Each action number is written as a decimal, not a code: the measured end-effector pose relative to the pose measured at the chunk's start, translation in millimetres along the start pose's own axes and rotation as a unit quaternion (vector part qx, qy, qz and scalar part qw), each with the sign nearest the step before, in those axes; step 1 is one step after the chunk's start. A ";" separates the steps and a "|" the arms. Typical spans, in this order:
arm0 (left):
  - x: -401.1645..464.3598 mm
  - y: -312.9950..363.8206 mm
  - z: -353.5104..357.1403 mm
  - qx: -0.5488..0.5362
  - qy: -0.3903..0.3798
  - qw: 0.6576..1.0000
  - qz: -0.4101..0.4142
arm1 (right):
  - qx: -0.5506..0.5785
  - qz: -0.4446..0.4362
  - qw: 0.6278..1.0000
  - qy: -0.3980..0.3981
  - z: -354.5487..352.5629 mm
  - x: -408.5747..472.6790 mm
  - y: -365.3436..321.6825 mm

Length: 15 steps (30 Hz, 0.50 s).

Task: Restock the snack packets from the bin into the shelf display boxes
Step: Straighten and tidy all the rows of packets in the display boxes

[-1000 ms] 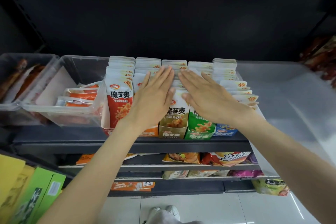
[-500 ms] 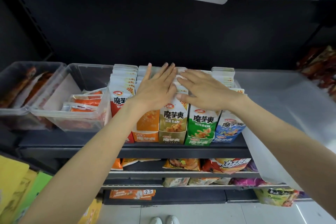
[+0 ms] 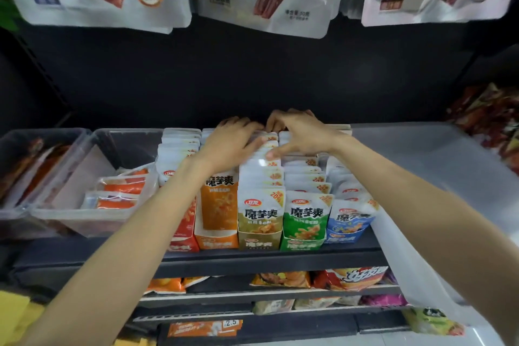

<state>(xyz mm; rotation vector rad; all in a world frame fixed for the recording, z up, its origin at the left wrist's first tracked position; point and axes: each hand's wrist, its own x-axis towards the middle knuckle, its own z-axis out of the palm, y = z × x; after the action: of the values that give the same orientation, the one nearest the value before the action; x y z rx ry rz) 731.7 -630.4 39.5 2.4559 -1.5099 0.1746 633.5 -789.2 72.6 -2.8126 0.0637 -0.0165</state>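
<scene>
Shelf: hands seemingly curled over packets.

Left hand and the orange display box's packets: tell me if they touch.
Touching. The head view shows the left hand lying flat on the packet tops in the orange display box, fingers curled over the back of the row.

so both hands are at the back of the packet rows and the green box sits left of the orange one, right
Not quite. In the head view the green box sits right of the orange box, with the tan box between them. Both the left hand and right hand are at the back of the rows.
</scene>
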 end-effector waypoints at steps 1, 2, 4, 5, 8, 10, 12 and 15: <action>2.2 -1.1 -3.0 -0.026 -0.003 1.000 -0.006 | 0.020 0.002 1.000 0.003 -1.9 1.3 0.8; 4.6 -3.1 -6.5 -0.046 -0.014 0.999 -0.018 | 0.033 0.005 0.999 0.003 -3.7 3.5 2.1; 8.4 -8.4 -12.5 -0.056 -0.049 0.996 -0.047 | 0.049 0.002 0.999 0.003 -7.7 8.3 3.5; 10.1 -11.2 -15.4 -0.059 -0.065 0.994 -0.059 | 0.060 0.000 0.998 0.003 -9.3 10.9 3.7; 16.3 -18.0 -17.7 -0.081 -0.087 0.991 -0.063 | 0.098 0.013 0.995 0.006 -12.3 17.1 2.5; 20.5 -19.6 -17.7 -0.075 -0.090 0.991 -0.057 | 0.123 0.037 0.992 0.011 -13.1 20.1 2.6; 22.7 -19.9 -17.8 -0.071 -0.095 0.992 -0.052 | 0.140 0.055 0.989 0.018 -10.9 22.6 2.9; 22.1 -20.8 -18.0 -0.084 -0.092 0.991 -0.052 | 0.140 0.061 0.988 0.021 -8.0 24.1 1.6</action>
<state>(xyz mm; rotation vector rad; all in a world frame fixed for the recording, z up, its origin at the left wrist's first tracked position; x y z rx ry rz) 760.8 -635.5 58.8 2.4633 -1.3966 -0.1965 657.3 -794.4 79.8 -2.5238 0.2261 -0.0508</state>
